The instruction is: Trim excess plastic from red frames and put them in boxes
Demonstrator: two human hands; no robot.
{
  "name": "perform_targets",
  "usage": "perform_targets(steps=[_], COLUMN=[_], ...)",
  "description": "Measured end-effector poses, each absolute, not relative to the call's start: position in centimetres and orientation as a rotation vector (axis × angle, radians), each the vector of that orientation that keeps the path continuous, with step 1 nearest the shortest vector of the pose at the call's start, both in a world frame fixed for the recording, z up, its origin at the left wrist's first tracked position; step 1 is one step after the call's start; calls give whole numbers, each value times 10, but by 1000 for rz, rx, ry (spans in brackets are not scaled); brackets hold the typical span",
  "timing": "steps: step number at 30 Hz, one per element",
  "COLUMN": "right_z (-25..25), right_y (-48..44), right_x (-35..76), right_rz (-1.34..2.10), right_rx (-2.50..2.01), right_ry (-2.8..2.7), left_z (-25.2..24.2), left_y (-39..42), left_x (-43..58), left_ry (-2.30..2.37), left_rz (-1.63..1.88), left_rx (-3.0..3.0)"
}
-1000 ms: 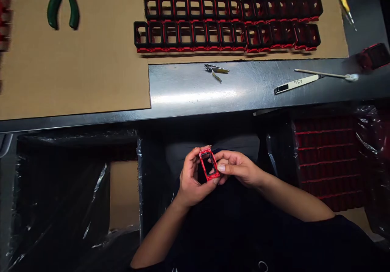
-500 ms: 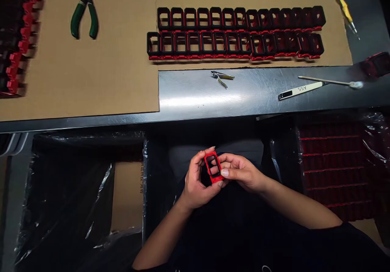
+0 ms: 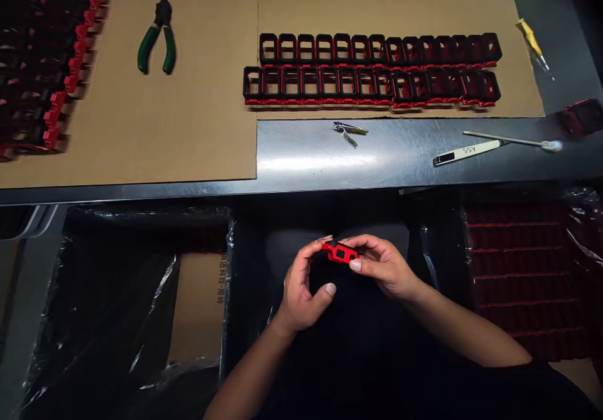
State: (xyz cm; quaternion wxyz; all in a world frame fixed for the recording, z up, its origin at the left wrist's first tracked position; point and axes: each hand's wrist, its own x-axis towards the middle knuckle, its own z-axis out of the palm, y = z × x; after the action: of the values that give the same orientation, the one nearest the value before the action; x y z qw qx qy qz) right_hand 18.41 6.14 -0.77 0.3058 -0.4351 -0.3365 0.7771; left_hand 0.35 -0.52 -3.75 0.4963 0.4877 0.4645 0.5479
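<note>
A small red and black plastic frame [image 3: 343, 253] is held above my lap, its red side edge with small square openings facing me. My right hand [image 3: 384, 268] pinches its right end between thumb and fingers. My left hand [image 3: 304, 288] has its fingertips against the left end of the frame, while its thumb stands well away from it. The left hand is open; the right is closed on the frame. Parts of the fingers behind the frame are hidden.
Two rows of similar frames [image 3: 311, 81] stand on cardboard [image 3: 198, 125]. Green-handled pliers [image 3: 157, 40], small nippers [image 3: 349, 130], a white A55 tool [image 3: 468, 151], a swab [image 3: 506, 139] and a yellow-handled tool [image 3: 532, 40] lie about. Plastic-lined boxes [image 3: 227, 301] flank my lap; stacked parts fill the right one [image 3: 522, 275].
The frame has been turned from its open face to its side edge. My left thumb has come off it and moved away. The view has shifted, so the table shows lower.
</note>
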Motion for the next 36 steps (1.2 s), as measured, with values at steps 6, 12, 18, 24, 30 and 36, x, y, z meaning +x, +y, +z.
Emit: perform_targets(steps=[6,12,18,24,30,36], right_z=[1,7,3,-29,-41,-37], right_y=[71,77,79,93,98,97], right_x=[190,172,153,169,168,165], right_rz=[1833,1515,1366,1277,1237,1227], right_rx=[-1070,-732,-684,-1007,-1204,-1262], right_ry=[-1389,-2040,-2274,-2365,-2438,-2432], left_z=[-21,10,-8,-117,-198,-225], left_y=[0,3,-29,-71,-85,-78], left_x=[-15,-43,-137,-230,-217,-200], left_ry=[1343,1387,1880,2393,2344,2296], left_rz=[1192,785,918,739,538,443], left_rx=[1210,1519,1077,304,204,279])
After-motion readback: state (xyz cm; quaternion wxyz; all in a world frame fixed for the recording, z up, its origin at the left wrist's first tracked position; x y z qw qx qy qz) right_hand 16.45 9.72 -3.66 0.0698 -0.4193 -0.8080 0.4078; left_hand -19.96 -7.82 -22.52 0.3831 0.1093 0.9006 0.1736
